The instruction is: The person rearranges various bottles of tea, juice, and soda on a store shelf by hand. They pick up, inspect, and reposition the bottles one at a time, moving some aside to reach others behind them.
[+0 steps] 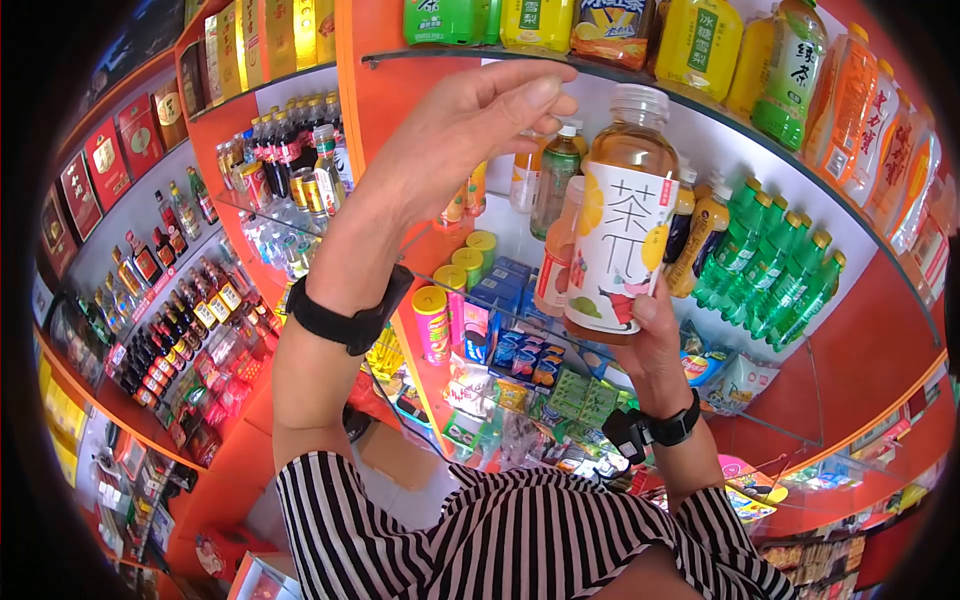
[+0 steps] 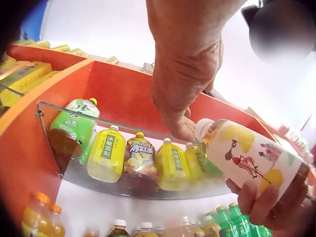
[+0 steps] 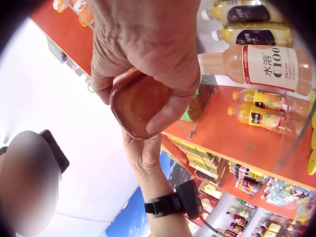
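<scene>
My right hand (image 1: 655, 335) grips a bottle of tea (image 1: 620, 225) near its base, thumb across the front of the white label. The bottle stands nearly upright in the head view, amber liquid showing under its pale top. In the right wrist view, the right hand (image 3: 148, 44) wraps round the bottle's base (image 3: 140, 106). My left hand (image 1: 500, 105) is raised just left of the bottle's top, fingers pointing toward it and nothing visible in them. From the left wrist, the left hand's fingertips (image 2: 181, 127) appear right beside the white bottle top (image 2: 202, 129).
A glass shelf (image 2: 123, 129) with green and yellow drink bottles runs above and behind the bottle. Green soda bottles (image 1: 770, 260) stand below at right, near a pink C100 bottle (image 3: 271, 66). Snack packets (image 1: 530, 355) fill the lower shelf. Liquor shelves (image 1: 170, 300) line the left.
</scene>
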`<state>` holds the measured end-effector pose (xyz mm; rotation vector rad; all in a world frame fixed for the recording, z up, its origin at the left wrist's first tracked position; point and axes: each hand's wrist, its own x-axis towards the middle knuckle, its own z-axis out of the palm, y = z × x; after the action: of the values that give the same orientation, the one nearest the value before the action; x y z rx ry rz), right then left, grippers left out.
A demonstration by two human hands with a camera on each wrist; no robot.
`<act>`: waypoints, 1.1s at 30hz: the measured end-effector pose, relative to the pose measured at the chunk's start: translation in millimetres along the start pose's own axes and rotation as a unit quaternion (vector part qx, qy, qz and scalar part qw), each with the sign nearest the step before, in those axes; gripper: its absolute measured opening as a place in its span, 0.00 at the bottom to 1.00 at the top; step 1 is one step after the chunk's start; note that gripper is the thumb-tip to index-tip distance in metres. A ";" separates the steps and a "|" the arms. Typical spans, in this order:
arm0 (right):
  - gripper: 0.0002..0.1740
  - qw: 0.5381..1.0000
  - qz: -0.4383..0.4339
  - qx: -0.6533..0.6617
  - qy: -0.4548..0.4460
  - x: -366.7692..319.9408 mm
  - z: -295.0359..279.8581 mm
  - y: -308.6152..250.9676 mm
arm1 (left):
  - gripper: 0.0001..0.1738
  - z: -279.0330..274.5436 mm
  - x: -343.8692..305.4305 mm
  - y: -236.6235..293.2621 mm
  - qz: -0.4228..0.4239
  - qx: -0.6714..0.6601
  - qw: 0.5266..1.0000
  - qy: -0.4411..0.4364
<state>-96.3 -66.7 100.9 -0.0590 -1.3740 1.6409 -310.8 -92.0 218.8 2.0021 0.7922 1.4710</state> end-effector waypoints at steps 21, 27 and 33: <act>0.49 1.000 -0.020 0.011 0.000 23.0 -12.6 3.2 | 0.37 69.2 -24.5 -17.4 0.065 0.074 0.990 0.098; 0.50 0.995 -0.076 -0.065 0.004 29.3 -10.5 -10.7 | 0.50 86.4 -14.5 -19.0 0.084 0.120 0.981 0.125; 0.47 0.906 -0.187 -0.366 0.105 29.5 -15.4 -10.8 | 0.57 110.1 -12.0 -22.0 0.031 0.122 0.979 0.159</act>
<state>-96.7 -36.6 118.7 -0.3765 -1.6392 0.7178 -211.1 -93.4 165.8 2.0051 1.0982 1.8353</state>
